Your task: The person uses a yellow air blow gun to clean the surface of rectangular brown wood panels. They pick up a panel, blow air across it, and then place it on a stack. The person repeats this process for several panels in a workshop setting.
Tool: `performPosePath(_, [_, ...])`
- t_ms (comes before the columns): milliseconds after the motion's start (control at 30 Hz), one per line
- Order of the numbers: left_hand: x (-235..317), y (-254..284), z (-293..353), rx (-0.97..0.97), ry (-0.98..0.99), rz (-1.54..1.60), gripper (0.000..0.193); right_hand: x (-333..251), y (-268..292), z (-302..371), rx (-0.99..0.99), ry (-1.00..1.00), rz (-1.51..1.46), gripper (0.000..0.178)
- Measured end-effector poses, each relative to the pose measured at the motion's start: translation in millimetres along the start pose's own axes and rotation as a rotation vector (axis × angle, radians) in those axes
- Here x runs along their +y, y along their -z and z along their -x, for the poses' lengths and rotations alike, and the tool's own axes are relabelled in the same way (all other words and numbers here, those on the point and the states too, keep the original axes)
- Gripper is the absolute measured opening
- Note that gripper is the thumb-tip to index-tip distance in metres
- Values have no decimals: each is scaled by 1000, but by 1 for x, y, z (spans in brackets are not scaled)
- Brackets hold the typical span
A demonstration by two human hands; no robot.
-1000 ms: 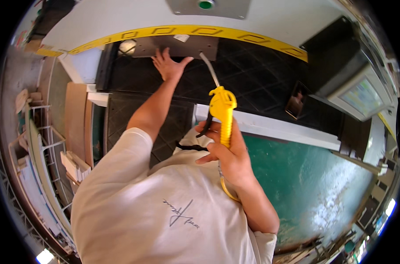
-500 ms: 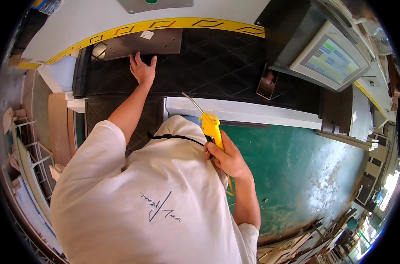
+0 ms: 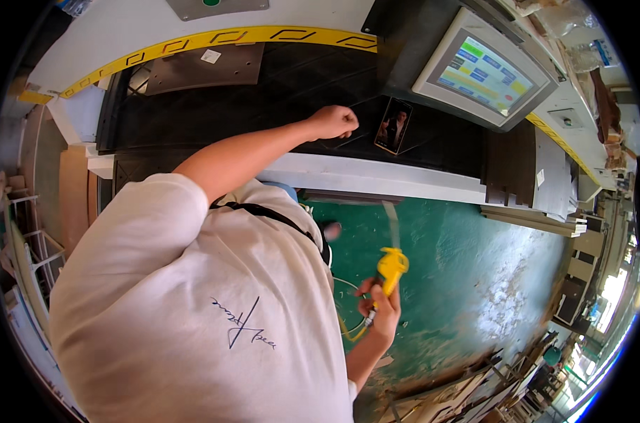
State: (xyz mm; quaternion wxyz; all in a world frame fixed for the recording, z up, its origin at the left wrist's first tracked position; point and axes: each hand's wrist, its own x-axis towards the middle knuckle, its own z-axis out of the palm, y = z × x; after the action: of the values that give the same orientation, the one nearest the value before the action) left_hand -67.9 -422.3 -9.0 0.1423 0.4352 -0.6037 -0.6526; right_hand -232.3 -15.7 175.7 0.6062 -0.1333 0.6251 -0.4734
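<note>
The bench (image 3: 214, 106) is a machine bed with a black, rubbery top scored with a grid of grooves, stretching across the upper half of the view from ten o'clock to two o'clock. A white front edge (image 3: 376, 180) runs along its near side, and a yellow-and-black striped strip (image 3: 214, 39) borders its far side. At eleven o'clock a thin grey metal sheet (image 3: 193, 67) lies flat on the top. Near one o'clock a small dark phone (image 3: 393, 125) lies on it. Below the bench, the green floor (image 3: 475, 282) is worn and dusted with pale shavings toward four o'clock.
</note>
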Motion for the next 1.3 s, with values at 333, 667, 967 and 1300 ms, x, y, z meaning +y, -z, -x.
performPosePath(333, [18, -51, -100, 97, -54, -635, 74, 41, 31, 95, 40, -44, -179, 53])
performPosePath(667, [14, -58, -115, 295, -30, -594, 48, 101, 22, 98, -42, 0, -399, 53])
performPosePath(967, [10, -46, -116, 160, -74, -551, 35, 76, 26, 85, -150, -49, -207, 34])
performPosePath(1300, [7, -44, -116, 49, -42, -525, 45, 51, 22, 81, -66, -101, -136, 29])
